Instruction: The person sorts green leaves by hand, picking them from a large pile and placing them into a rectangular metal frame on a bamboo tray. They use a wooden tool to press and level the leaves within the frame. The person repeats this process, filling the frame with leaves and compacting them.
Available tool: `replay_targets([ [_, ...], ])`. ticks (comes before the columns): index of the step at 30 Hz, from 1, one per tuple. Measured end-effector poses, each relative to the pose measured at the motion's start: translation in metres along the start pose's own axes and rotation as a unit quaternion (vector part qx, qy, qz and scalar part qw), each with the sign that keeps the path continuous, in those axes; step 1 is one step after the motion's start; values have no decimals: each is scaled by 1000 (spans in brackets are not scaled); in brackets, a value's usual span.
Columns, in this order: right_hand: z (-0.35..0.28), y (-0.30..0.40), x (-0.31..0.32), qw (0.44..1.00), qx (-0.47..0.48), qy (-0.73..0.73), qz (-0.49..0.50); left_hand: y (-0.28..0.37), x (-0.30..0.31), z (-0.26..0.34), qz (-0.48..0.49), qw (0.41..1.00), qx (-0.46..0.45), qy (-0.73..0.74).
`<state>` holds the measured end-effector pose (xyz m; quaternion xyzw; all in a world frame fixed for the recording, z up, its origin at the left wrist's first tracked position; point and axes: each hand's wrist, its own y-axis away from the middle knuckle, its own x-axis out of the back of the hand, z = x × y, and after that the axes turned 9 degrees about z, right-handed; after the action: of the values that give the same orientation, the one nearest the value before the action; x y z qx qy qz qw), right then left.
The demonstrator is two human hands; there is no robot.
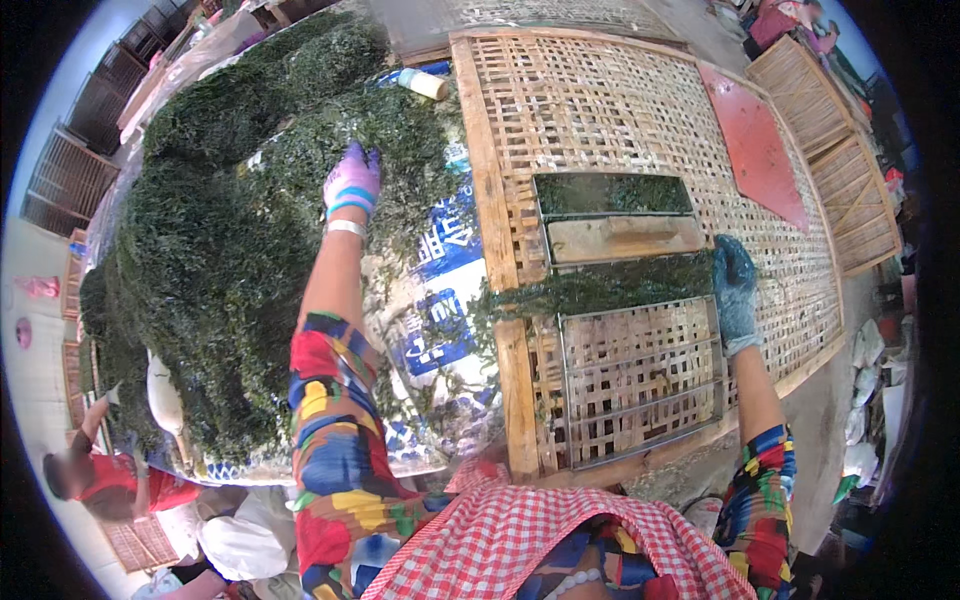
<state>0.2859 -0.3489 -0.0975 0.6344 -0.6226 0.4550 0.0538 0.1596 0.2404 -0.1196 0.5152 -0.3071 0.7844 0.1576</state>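
My left hand (352, 180), in a pink and purple glove, reaches onto loose dark green seaweed (405, 135), fingers apart and nothing visibly held. In a wet blue-grey glove, my right hand (736, 300) rests at the right end of a seaweed strip (630, 285), fingers curled; their grip is hidden. That strip crosses a rectangular metal frame (566, 390) with thin dividers, lying on a woven bamboo rack (585, 97). Seaweed (611, 195) fills its far compartment. Beside it sits a wooden press block (585, 240) with a raised handle. The near compartments show bare weave.
A large seaweed heap (217, 247) covers the left side, with a white float-like object (163, 394) on it. A pale cylinder (422, 84) lies near the wooden rack edge (480, 157). A red board (754, 150) lies at right. A person (112, 480) in red is at lower left.
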Motion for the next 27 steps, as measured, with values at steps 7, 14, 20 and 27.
replay_targets([
  [7, 9, 5, 0, 998, 56, 0, 37, 0, 111, -41, 161, 986, 7, 40],
  [14, 26, 5, -7, 992, 31, -115, 51, 133, 178, 96, -47, 863, -60, 499],
  [20, 19, 5, -1, 969, -59, -234, 59, 237, 127, 269, -108, 906, -93, 399],
  [27, -1, -2, 61, 955, 33, -284, 76, 244, 134, 227, -155, 907, -391, -1],
])
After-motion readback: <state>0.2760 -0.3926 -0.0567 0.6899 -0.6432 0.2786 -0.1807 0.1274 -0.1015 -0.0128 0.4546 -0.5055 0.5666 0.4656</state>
